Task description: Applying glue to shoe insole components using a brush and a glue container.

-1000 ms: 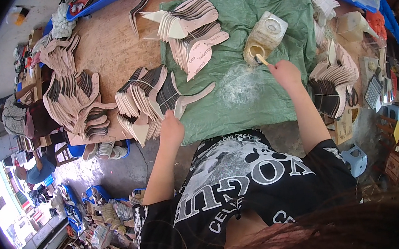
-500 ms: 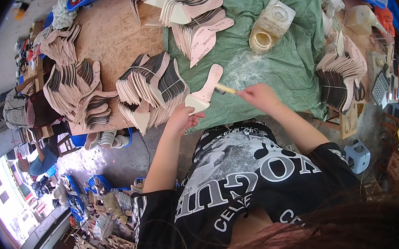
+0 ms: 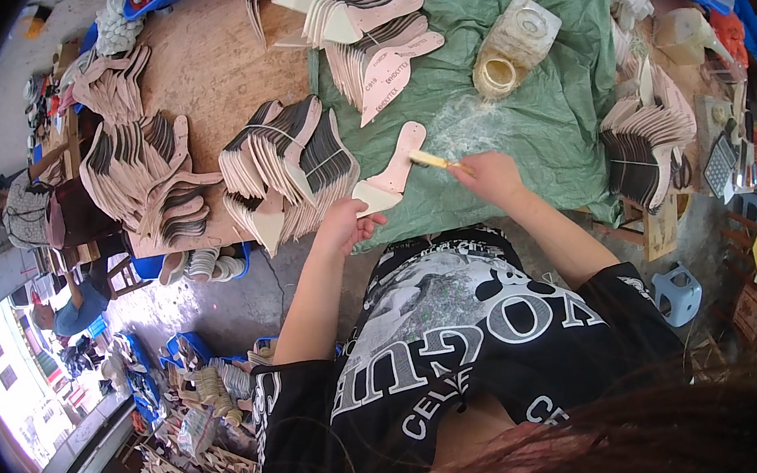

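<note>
My left hand [image 3: 350, 222] grips the near end of a pale, boot-shaped flat piece [image 3: 396, 166] that lies on the green cloth [image 3: 534, 113]. My right hand [image 3: 487, 174] holds a small brush [image 3: 433, 161], whose tip rests on that piece. Beyond the brush, an open jar of yellowish glue [image 3: 515, 43] lies tilted on the cloth. A fanned stack of similar cut pieces [image 3: 289, 162] sits just left of my left hand.
More stacks of cut pieces [image 3: 364, 6] lie on the far side of the wooden table [image 3: 206, 64], with another at its left [image 3: 140, 176]. Dark stacks [image 3: 646, 142] sit at the right. A blue stool [image 3: 678, 292] stands on the floor. People sit at far left.
My right hand came back from the glue jar with the brush and now touches the piece. My left hand pulled one piece from the stack onto the cloth.
</note>
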{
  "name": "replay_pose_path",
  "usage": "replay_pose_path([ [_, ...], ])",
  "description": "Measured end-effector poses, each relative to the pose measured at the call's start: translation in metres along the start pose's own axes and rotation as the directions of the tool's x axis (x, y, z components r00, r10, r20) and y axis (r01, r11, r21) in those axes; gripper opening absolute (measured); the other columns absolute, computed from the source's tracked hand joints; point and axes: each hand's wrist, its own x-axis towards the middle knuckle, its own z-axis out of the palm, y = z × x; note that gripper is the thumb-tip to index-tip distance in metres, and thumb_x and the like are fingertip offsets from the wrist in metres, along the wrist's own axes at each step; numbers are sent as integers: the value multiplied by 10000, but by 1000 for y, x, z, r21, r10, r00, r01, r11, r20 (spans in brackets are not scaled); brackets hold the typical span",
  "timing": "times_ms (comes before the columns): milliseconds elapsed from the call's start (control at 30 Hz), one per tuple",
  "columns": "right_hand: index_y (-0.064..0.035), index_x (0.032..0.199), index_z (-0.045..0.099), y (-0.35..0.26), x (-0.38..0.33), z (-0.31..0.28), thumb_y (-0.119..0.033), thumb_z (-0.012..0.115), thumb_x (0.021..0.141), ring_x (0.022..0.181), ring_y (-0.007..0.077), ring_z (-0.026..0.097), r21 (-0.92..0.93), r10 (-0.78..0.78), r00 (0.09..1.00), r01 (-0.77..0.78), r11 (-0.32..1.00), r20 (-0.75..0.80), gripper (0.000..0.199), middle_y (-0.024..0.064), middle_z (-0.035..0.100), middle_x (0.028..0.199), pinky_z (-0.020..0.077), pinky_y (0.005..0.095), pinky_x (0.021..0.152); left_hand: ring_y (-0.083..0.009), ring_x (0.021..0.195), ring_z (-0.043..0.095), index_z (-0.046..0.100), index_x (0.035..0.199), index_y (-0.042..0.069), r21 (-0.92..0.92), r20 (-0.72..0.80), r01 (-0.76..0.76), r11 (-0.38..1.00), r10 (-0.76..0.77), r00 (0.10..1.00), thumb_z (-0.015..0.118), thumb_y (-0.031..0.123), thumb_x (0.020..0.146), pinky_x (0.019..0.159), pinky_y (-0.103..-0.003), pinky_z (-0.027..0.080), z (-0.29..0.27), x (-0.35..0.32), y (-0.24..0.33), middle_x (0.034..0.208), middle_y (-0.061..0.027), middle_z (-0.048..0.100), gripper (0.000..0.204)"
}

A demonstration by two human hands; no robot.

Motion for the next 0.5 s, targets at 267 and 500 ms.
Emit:
replay_pose_path([
  [267,-98,720,667,-10,18,-5,-439,526,832,649,315,620,-83,84,990,-75,994,114,386,122,627,676,491,435,575,-113,509,478,466,1037,-38,22,-44,15,1000,-14,999,397,86,843,467,-262,420,3,-4,6,761,-166,611,241],
  [500,-49,721,667,-1,72,-12,-377,568,813,697,306,640,-221,130,990,-115,968,51,354,132,653,764,510,424,610,-120,497,477,463,1028,-35,16,-31,20,1000,-19,999,409,79,834,450,-264,406,-2,0,4,738,-165,600,231],
])
